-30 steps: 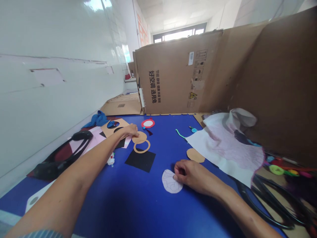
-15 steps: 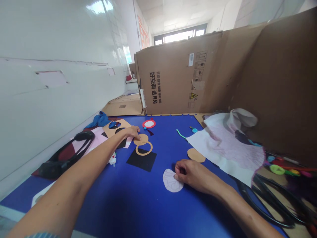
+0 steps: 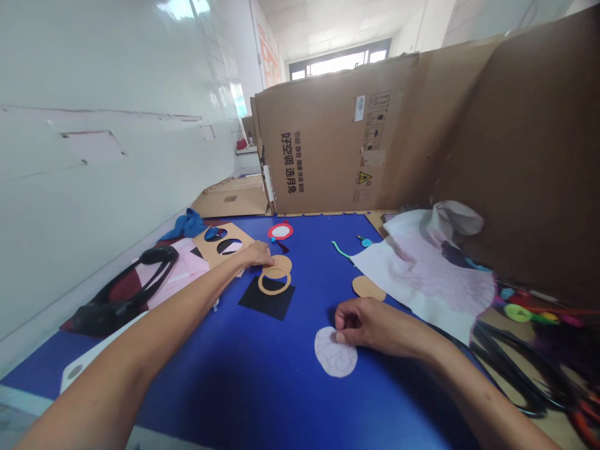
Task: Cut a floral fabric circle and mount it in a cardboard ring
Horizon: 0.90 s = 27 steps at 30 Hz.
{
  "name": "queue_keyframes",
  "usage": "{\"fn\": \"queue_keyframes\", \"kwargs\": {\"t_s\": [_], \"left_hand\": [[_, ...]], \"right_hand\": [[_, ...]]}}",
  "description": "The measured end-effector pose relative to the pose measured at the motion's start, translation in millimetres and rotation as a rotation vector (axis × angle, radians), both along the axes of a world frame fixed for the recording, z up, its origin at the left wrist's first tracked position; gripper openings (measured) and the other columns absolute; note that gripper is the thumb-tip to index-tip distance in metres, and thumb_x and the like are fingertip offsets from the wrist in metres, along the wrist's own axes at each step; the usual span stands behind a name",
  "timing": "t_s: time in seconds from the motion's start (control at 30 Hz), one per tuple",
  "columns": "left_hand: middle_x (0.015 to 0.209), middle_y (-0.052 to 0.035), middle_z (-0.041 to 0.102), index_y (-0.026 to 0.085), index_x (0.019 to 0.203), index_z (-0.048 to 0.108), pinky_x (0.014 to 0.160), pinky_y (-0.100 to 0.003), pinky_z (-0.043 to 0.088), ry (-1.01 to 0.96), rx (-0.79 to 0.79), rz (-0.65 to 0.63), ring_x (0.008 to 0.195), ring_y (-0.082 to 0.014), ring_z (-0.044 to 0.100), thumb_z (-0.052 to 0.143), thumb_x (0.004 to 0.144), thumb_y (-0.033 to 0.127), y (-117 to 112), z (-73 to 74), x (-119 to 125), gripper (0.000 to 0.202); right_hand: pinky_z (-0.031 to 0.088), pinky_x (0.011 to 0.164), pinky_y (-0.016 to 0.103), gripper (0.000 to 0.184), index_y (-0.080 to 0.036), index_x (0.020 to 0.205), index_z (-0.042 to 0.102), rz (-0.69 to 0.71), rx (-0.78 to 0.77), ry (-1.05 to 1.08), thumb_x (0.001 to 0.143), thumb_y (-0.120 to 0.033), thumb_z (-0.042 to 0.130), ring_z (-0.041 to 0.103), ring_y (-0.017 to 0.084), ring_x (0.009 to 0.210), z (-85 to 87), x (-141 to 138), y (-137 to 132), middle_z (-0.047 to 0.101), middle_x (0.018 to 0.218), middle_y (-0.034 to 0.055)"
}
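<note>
Left hand (image 3: pixel 257 254) is reaching across the blue work surface (image 3: pixel 225 406), half-curled and neither fully open nor clenched. Farther left of this hand, a black looped strap (image 3: pixel 126 281) and a crumpled blue cloth (image 3: pixel 185 226) are lying near a tan card template (image 3: pixel 210 245) pierced by round holes. Just beyond the left fingertips, a tan paper ring (image 3: pixel 274 292) is lying across a tan paper disc (image 3: pixel 284 262). The fingertips are reaching the ring and disc, but it cannot be told whether they are gripping or merely touching them. A black paper square (image 3: pixel 267 303) is lying under the ring's near edge, and a red-rimmed white disc (image 3: pixel 280 232) is lying farther out. This disc appears already assembled, whereas the tan pieces are still lying loose. Right hand (image 3: pixel 370 324) is curled nearly closed, its fingertips (image 3: pixel 341 337) pressing at the edge of a pale paper disc (image 3: pixel 337 359) marked with drawn lines; any pinch on it cannot be confirmed. Beyond this hand, a second tan disc (image 3: pixel 368 288) is lying beside a large white sheet (image 3: pixel 422 281), while a coiled black cable (image 3: pixel 510 369) is lying farther right.
</note>
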State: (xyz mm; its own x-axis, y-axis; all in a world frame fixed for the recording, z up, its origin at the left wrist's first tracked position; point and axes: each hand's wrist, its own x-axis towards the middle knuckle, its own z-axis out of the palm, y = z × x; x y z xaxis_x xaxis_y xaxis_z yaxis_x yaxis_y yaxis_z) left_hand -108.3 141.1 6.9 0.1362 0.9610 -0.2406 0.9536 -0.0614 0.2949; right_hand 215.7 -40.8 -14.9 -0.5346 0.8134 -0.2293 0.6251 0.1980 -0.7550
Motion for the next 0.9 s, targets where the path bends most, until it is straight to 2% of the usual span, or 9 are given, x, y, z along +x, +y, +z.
{"fn": "queue_keyframes", "kwargs": {"t_s": [0.07,0.17,0.3,0.37,0.47,0.57,0.67,0.8,0.9], "left_hand": [[0.062,-0.0002,0.064,0.021,0.066,0.064,0.058,-0.027,0.040,-0.008,0.023,0.000,0.063,-0.0180,0.059,0.081,0.072,0.040,-12,-5.7,10,0.025],[0.067,-0.0017,0.067,0.021,0.069,0.067,0.061,-0.029,0.044,-0.035,0.058,-0.013,0.064,-0.0189,0.062,0.078,0.076,0.039,-31,-13.9,28,0.023],[0.079,-0.0043,0.073,0.021,0.073,0.068,0.071,-0.029,0.048,-0.085,0.110,-0.058,0.077,-0.0204,0.068,0.076,0.081,0.031,-59,-22.0,52,0.015],[0.088,-0.0051,0.076,0.021,0.075,0.069,0.075,-0.029,0.050,-0.123,0.110,-0.106,0.083,-0.0206,0.070,0.073,0.084,0.027,-73,-24.0,61,0.012],[0.099,-0.0060,0.076,0.021,0.091,0.074,0.081,-0.030,0.053,-0.176,0.116,-0.166,0.091,-0.0218,0.071,0.069,0.088,0.030,-94,-24.7,67,0.011],[0.117,-0.0095,0.072,0.022,0.112,0.074,0.092,-0.035,0.053,-0.182,0.161,-0.166,0.106,-0.0271,0.070,0.072,0.087,0.037,-114,-24.9,65,0.030],[0.122,-0.0122,0.068,0.021,0.122,0.073,0.100,-0.040,0.051,-0.131,0.184,-0.154,0.119,-0.0324,0.066,0.074,0.084,0.043,-132,-25.6,63,0.044],[0.130,-0.0149,0.063,0.018,0.137,0.070,0.106,-0.045,0.049,-0.068,0.190,-0.165,0.126,-0.0379,0.059,0.076,0.081,0.053,-151,-26.5,63,0.067],[0.130,-0.0143,0.062,0.020,0.138,0.071,0.106,-0.045,0.049,-0.060,0.201,-0.195,0.125,-0.0372,0.058,0.077,0.081,0.053,-159,-27.3,64,0.067]], "right_hand": [[0.036,0.060,0.027,0.014,-0.023,0.086,0.071,-0.048,0.031,0.026,0.090,-0.036,0.072,0.056,0.016,0.068,0.9,-1,1,0.067,0.074,-0.0026],[0.038,0.062,0.028,0.011,-0.023,0.088,0.070,-0.180,0.154,0.042,0.093,-0.032,0.066,0.057,0.017,0.068,-2.2,-5,6,0.067,0.075,-0.0015],[0.044,0.072,0.031,0.011,-0.023,0.098,0.074,-0.325,0.332,0.016,0.094,-0.027,0.065,0.063,0.021,0.079,-9.5,-11,11,0.071,0.082,0.0020],[0.045,0.079,0.032,0.015,-0.022,0.106,0.076,-0.346,0.413,-0.028,0.095,-0.025,0.066,0.066,0.023,0.088,-12.7,-13,11,0.073,0.089,0.0042],[0.046,0.081,0.033,0.023,-0.022,0.119,0.076,-0.327,0.470,-0.111,0.098,-0.026,0.067,0.067,0.025,0.097,-16.5,-17,10,0.075,0.102,0.0070],[0.045,0.077,0.033,0.028,-0.023,0.125,0.075,-0.339,0.461,-0.183,0.101,-0.034,0.067,0.067,0.025,0.099,-20.0,-21,9,0.074,0.109,0.0083],[0.045,0.074,0.033,0.030,-0.024,0.125,0.076,-0.364,0.442,-0.192,0.100,-0.038,0.067,0.067,0.025,0.097,-24.2,-25,9,0.073,0.110,0.0085],[0.048,0.089,0.038,0.028,-0.023,0.112,0.079,-0.489,0.295,0.169,0.085,-0.030,0.079,0.064,0.027,0.099,-28.4,-28,13,0.070,0.104,0.0073],[0.052,0.097,0.043,0.033,-0.021,0.116,0.075,-0.571,0.159,0.384,0.084,-0.031,0.075,0.065,0.027,0.104,-25.1,-30,18,0.070,0.105,0.0077]]}}
